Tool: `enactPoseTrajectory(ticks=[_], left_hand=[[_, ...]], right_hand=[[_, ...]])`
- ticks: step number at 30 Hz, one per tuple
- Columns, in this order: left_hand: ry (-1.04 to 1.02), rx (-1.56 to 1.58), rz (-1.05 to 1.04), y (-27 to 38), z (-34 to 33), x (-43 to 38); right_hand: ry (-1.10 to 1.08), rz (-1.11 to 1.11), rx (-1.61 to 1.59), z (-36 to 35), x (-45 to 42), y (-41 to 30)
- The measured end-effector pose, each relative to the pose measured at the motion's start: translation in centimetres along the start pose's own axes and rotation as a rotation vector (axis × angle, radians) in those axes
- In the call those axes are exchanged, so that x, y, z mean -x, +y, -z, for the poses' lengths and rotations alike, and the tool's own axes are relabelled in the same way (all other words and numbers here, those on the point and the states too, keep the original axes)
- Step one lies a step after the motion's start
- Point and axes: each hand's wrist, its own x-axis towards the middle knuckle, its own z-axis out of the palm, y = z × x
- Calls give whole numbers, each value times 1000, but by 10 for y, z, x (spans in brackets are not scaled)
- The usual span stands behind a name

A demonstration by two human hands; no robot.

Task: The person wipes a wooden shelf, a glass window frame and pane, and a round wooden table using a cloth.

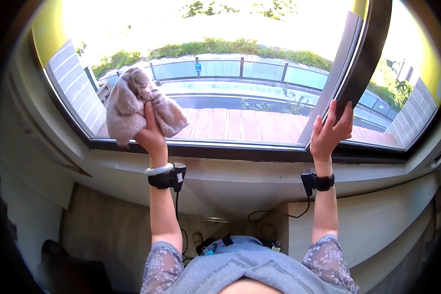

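Observation:
My left hand (152, 137) grips a bunched, fluffy pinkish-beige cloth (126, 106), with one finger extended over its front. The cloth is up in front of the left part of the window pane (220, 125); from this view I cannot tell whether it touches the glass. My right hand (329, 137) rests against the dark upright stile (365, 55) of the window sash, low down near the bottom rail. Its fingers are spread and extended, and no loose object shows in it. Both wrists carry black strapped devices with cables, and a white bangle (158, 169) circles the left wrist.
Below the dark bottom rail (220, 151) runs a pale sill (242, 172). A light-coloured furniture top (345, 213) stands at lower right. Cables (279, 212) hang near my body. A dark object (70, 268) sits at lower left. Outside are a reddish ledge (239, 125) and fence (220, 69).

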Motion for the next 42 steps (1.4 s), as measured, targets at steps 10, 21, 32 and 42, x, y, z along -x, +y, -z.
enactPoseTrajectory(ticks=[10,21,32,42], left_hand=[[-165,-331,-275,48,-11,7],[-15,317,-54,47,-53,41],[-346,72,-503,47,-46,29],[-99,-29,-490,106,-99,18]], right_hand=[[98,5,1,-19,14,6],[122,-7,11,-23,16,2],[82,39,-21,-16,16,12],[108,-3,-70,-18,18,-2]])
